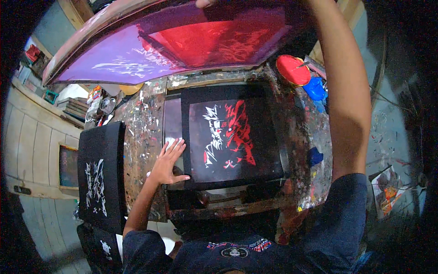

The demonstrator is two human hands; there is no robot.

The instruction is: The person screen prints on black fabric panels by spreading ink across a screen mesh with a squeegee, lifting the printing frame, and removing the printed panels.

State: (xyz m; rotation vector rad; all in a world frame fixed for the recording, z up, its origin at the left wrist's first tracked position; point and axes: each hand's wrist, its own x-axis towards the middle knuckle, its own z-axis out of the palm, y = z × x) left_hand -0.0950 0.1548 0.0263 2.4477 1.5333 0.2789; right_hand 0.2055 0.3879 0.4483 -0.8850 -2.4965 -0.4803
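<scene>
A black fabric piece (262, 169) with a white and red print lies flat on a dark board in the middle of the bench. My left hand (168, 163) rests at its left edge, fingers spread, with the thumb reaching to the fabric. Above the bench a screen-printing frame (114, 57) is tilted up, its purple mesh smeared with red ink over the right part. My right arm stretches up along the right side; of my right hand (205, 3) only a fingertip seems to show, on the frame's upper edge. The rest of that hand is out of view.
A black padded stack (101, 141) with a white print stands at the left. Behind the fabric on the right are a red ink tub (293, 70) with a stick in it and a blue container (315, 88). The wooden bench (141, 150) is paint-spattered. Small items clutter its far left.
</scene>
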